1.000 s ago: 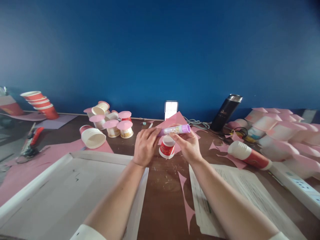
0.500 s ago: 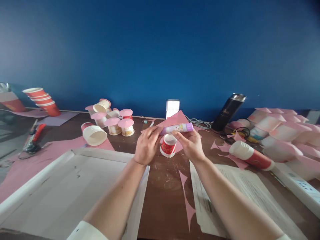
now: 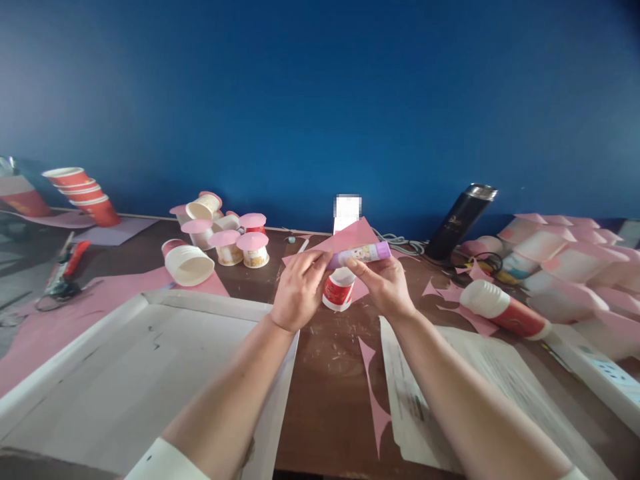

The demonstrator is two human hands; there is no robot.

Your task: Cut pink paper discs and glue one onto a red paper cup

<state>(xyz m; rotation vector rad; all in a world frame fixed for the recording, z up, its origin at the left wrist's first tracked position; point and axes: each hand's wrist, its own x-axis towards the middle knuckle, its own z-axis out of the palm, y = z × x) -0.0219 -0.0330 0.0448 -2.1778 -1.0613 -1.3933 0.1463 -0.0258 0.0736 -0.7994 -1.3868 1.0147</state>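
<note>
A purple glue stick (image 3: 361,254) with a printed label is held level between both hands. My left hand (image 3: 303,288) pinches its left end. My right hand (image 3: 384,283) is closed round its right part, thumb on the near side. Just below the stick, a red and white paper cup (image 3: 339,291) stands upside down on the brown table (image 3: 325,393); its top is partly covered by the stick. Pink paper (image 3: 357,232) lies behind the hands.
A white tray (image 3: 150,360) lies at the left. Cups with pink discs (image 3: 253,241) and stacked red cups (image 3: 95,197) stand behind it. On the right are a black flask (image 3: 457,223), a fallen cup stack (image 3: 510,312), many pink-topped cups (image 3: 565,267) and a power strip (image 3: 595,367).
The glue stick has shifted slightly right with both hands and is tilted a little more, its right end higher. The view has moved slightly. Both hands keep their hold.
</note>
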